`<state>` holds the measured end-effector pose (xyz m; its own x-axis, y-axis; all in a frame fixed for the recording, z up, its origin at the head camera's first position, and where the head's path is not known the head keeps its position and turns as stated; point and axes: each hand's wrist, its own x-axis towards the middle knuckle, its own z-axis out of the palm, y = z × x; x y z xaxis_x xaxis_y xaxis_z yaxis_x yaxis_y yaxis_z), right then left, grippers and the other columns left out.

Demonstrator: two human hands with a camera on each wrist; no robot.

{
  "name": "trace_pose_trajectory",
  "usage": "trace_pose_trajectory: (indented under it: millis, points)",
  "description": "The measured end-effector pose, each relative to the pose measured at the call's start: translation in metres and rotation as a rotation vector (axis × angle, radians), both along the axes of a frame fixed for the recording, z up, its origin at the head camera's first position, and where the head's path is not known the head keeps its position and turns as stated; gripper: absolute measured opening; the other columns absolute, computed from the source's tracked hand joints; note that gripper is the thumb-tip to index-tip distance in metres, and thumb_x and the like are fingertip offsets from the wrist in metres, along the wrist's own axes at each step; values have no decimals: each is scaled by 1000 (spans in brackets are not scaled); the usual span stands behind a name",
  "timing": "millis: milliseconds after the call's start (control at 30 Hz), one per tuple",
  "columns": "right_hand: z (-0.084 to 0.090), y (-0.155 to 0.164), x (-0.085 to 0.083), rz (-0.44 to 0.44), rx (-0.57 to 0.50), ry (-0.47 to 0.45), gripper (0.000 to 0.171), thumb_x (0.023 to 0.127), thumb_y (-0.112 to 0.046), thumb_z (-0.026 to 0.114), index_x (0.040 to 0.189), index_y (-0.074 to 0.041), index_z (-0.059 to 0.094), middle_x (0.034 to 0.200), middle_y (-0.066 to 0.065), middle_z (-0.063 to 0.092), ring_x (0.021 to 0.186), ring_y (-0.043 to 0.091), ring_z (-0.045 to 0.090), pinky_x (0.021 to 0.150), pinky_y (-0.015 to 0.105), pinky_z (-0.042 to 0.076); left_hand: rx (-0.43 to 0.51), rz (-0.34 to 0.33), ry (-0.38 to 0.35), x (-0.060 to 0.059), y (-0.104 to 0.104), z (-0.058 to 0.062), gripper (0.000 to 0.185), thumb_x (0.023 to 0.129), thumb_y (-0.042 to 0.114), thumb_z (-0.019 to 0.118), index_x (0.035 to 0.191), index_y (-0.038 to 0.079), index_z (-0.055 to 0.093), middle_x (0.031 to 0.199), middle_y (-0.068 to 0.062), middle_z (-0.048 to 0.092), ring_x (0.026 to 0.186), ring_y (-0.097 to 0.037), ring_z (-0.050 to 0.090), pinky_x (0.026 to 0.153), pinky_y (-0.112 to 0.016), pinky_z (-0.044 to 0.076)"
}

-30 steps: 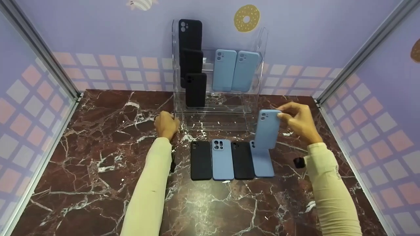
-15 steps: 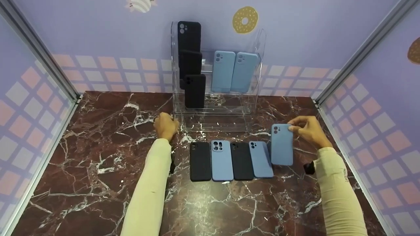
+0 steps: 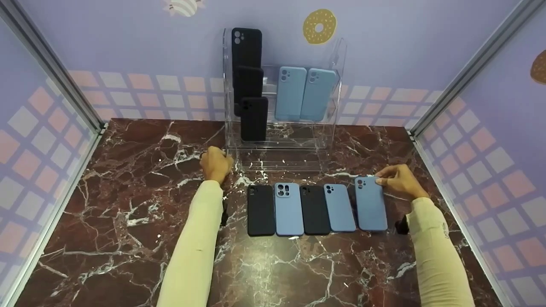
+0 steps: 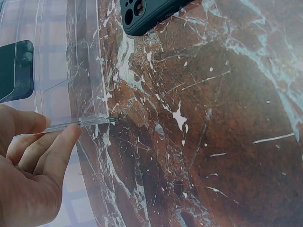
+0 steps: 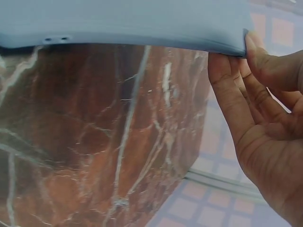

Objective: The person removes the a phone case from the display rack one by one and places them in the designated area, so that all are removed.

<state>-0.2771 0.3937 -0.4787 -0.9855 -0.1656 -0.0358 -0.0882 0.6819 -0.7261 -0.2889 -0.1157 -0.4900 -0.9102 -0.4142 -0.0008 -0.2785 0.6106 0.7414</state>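
Nearest: two pale sleeves reaching in from 6 o'clock over the marble bench [image 3: 128, 200].

Row of five phone cases lies flat on the bench, long axes running 6 to 12, camera cut-outs at the far ends. The end one at 3 o'clock is a blue case [image 3: 371, 204], just beside its blue neighbour [image 3: 339, 207], slightly tilted from it.

Right hand [image 3: 399, 181] sits at the far right corner of the blue case, at about 1 o'clock from the case's middle. Fingers [image 5: 227, 90] are curled at that top edge, pinching it; right wrist view shows fingertips against the rim. The case's body runs from the fingers back toward 7 o'clock.

Left hand [image 3: 216, 164] is well apart, at 9 o'clock of the row; its fingers [image 4: 61, 146] pinch the clear lip of the acrylic stand [image 3: 281, 149].

Far: stand holds black cases [image 3: 249, 81] and two blue ones [image 3: 303, 93], upright.
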Motion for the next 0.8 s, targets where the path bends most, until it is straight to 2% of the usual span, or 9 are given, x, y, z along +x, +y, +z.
trace_pose_trajectory:
  millis: [167,367,533,633,800]
  points:
    - [-12,2,2,9,-40,-33,20,89,2,72,101,18,69,85,19,70,66,15,62,59,23,53,-3,4,-11,0,-1,0,15,86,11,65,78,5,76,95,-23,74,98,-47,68,90,-55,52]
    - [-26,-1,0,-19,-89,-60,21,88,4,72,100,21,67,88,18,70,66,9,62,60,23,55,2,6,6,0,-1,-1,19,84,9,64,66,8,70,89,-22,74,93,-45,69,88,-55,53]
    - [-33,-5,-2,-86,-94,-92,23,90,4,70,105,21,66,88,18,70,70,12,65,61,25,57,12,8,11,1,-1,-1,23,83,8,65,61,12,65,85,-19,74,88,-42,69,86,-54,53]
    - [-36,-8,-3,-112,-94,-96,23,90,4,70,107,20,67,91,20,71,72,14,67,62,26,58,8,9,-1,1,0,0,20,83,8,64,63,9,67,86,-19,74,88,-42,69,86,-54,53]
    - [-40,-10,-3,-127,-55,-81,24,91,1,71,109,17,68,99,27,71,74,16,69,64,27,58,0,8,-11,0,1,1,14,84,9,64,79,5,77,96,-20,75,97,-45,69,90,-54,52]
